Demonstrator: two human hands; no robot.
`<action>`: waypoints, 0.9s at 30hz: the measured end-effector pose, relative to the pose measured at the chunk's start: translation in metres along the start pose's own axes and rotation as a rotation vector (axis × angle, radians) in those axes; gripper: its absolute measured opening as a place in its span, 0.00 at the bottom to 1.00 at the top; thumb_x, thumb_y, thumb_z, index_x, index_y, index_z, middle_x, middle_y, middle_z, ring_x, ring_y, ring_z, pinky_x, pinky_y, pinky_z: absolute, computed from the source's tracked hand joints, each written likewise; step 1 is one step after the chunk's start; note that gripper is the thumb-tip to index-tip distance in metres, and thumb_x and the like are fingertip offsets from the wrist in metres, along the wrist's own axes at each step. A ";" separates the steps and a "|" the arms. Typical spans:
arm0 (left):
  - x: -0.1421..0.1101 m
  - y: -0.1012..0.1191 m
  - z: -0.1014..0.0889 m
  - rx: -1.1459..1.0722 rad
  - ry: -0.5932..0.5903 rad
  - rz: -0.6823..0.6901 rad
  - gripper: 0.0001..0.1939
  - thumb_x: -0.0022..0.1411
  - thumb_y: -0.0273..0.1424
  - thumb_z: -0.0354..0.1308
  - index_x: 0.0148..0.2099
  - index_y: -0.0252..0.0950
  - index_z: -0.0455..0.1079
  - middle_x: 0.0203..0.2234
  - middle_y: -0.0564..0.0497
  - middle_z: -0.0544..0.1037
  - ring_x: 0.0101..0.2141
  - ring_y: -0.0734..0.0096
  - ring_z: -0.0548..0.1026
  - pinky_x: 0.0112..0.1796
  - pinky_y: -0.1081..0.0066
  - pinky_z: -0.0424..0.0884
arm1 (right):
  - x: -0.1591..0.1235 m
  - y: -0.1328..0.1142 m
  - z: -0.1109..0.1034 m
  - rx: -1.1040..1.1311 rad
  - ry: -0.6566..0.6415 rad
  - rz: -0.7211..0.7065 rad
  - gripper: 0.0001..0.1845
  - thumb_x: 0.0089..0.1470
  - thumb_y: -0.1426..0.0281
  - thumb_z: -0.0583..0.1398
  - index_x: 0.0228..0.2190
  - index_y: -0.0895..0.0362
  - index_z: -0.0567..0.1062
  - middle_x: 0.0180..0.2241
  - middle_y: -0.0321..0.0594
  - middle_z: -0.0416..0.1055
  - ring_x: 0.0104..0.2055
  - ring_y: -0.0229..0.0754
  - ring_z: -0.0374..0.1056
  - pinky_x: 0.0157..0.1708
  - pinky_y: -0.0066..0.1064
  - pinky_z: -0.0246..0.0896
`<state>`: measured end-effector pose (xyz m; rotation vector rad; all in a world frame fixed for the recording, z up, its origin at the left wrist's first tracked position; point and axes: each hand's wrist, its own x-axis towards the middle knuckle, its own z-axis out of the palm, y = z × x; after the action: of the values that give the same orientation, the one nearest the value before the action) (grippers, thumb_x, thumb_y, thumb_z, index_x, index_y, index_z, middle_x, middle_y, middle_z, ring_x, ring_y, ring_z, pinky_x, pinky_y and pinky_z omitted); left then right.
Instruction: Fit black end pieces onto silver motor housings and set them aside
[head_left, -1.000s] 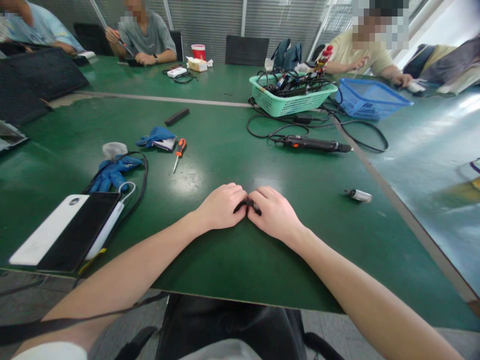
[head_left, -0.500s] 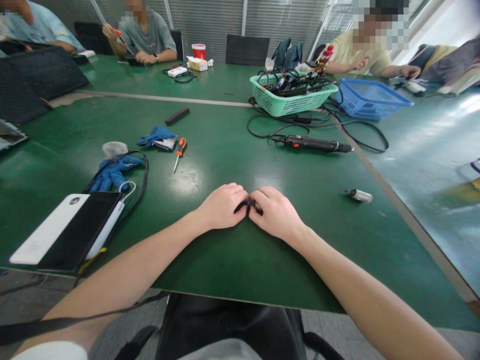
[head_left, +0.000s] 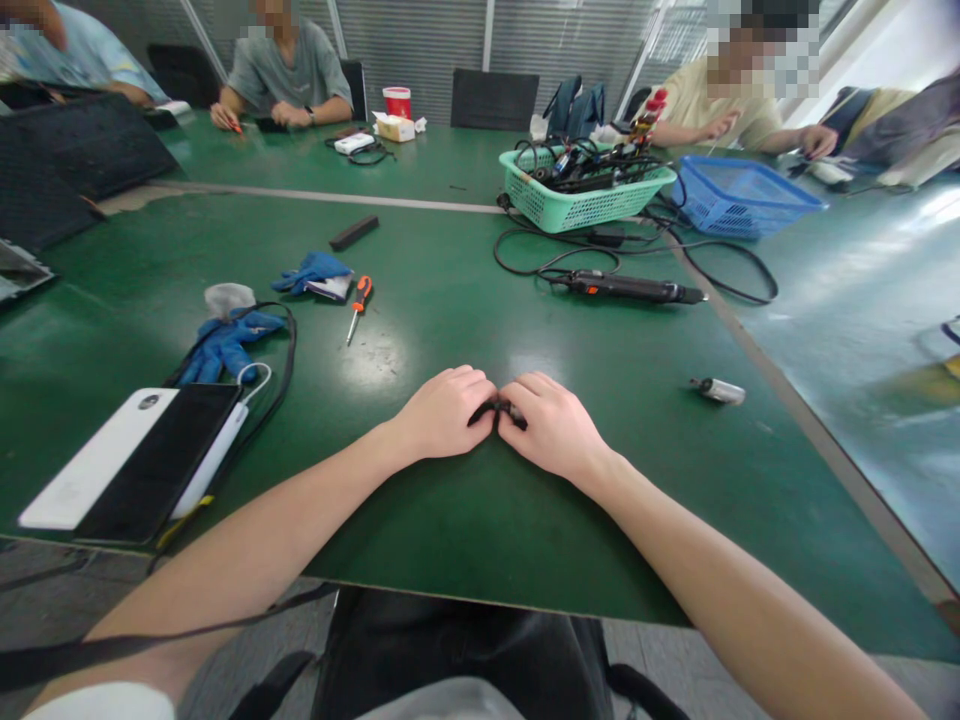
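Observation:
My left hand (head_left: 448, 412) and my right hand (head_left: 551, 422) meet near the front of the green table (head_left: 480, 530), fingers curled and closed. Between them they grip a small dark part (head_left: 489, 407), mostly covered by the fingers, so its kind cannot be made out. Its left portion is black; a greyish bit shows by the right thumb. To the right lies a small silver cylindrical piece (head_left: 721, 391) with a dark end. Farther off, left of my hands, rests a screwdriver (head_left: 361, 296) with an orange and black handle.
Blue gloves (head_left: 225, 350), a phone-like white and black slab (head_left: 112, 455) and a cable lie left. A black electric screwdriver (head_left: 630, 288) lies ahead, before a green basket (head_left: 585, 208) of tools and a blue basket (head_left: 739, 205). Several people sit across the table.
My hands and the part between them have stayed in place. Across the table, a person in grey has lowered a hand with an orange-handled tool to the tabletop.

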<state>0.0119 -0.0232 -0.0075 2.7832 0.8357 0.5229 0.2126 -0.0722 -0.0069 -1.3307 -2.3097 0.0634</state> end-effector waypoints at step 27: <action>0.001 0.001 -0.002 0.011 -0.008 0.002 0.06 0.66 0.31 0.52 0.39 0.36 0.69 0.34 0.47 0.74 0.38 0.62 0.70 0.41 0.62 0.68 | -0.001 0.002 0.002 0.032 -0.005 -0.027 0.04 0.60 0.73 0.57 0.34 0.55 0.73 0.34 0.42 0.74 0.39 0.46 0.67 0.44 0.38 0.63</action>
<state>0.0121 -0.0239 -0.0049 2.7940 0.8367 0.5083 0.2136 -0.0713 -0.0099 -1.2849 -2.3204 0.0948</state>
